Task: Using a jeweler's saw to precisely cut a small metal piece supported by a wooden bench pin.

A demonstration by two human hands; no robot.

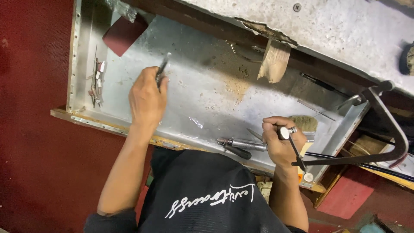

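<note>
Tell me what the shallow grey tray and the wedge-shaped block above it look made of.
Shallow grey tray: likely sheet metal, dull and scuffed, with a riveted rim. Wedge-shaped pale block: looks like bare wood, with visible grain and a rough, worn end.

A slim dark metal hand tool (163, 69) stands tilted above the grey tray. A dark steel saw frame (379, 129), with its thin blade upright, lies at the tray's right end.

The left hand (147, 100) hides the lower end of its thin dark tool (162, 71) — the tip is blurred. Small bits (96, 82) at the tray's left wall — too small to tell.
</note>
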